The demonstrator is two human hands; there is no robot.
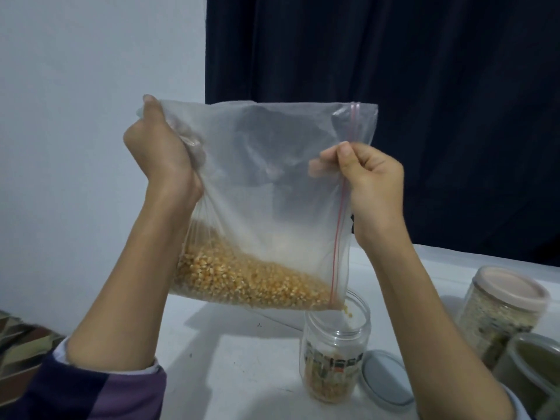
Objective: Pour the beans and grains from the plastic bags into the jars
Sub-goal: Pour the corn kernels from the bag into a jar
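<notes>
A clear zip bag [272, 189] with a red seal strip hangs tilted above the table, yellow corn kernels [242, 283] heaped in its lower edge. My left hand [160, 153] grips the bag's bunched upper left corner. My right hand [369, 177] pinches the zip edge on the right. The bag's lowest corner sits over the mouth of an open clear jar [336, 338], and a few kernels drop from it. The jar holds some corn at its bottom behind a printed label.
A grey lid [385, 380] lies flat beside the open jar. At the right stand a closed jar with a pink lid [506, 301] holding pale grains and a greenish container [533, 362]. The white table [242, 344] meets a pale wall and a dark curtain [394, 56].
</notes>
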